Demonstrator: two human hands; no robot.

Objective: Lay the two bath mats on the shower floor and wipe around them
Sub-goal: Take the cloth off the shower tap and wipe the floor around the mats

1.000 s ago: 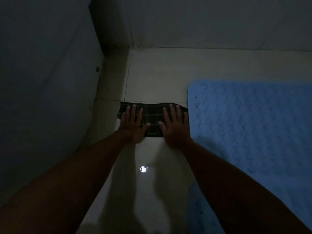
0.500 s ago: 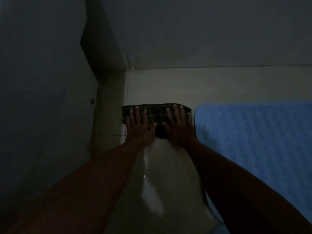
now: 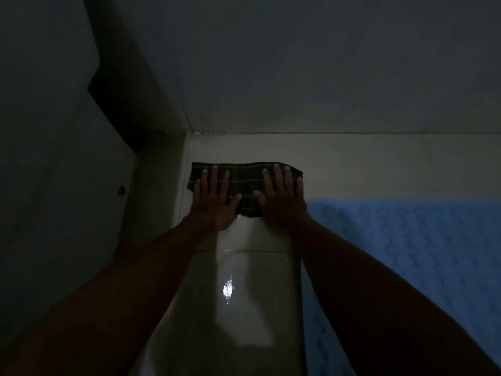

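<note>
A dark plaid cloth [image 3: 245, 176] lies flat on the pale tiled shower floor [image 3: 244, 267], near the far wall. My left hand [image 3: 214, 200] presses on its left half with fingers spread. My right hand [image 3: 282, 199] presses on its right half the same way. A blue bumpy bath mat [image 3: 406, 253] lies on the floor to the right, its left edge just beside my right wrist. Only one mat is in view.
A wall [image 3: 298, 77] rises just beyond the cloth. A door or panel [image 3: 54, 185] with a small round knob [image 3: 121, 190] stands on the left. A bright light spot [image 3: 228, 290] reflects on the wet tile between my arms.
Both hands have pushed the cloth forward along the floor, away from me and closer to the far wall. The view has tilted up with them.
</note>
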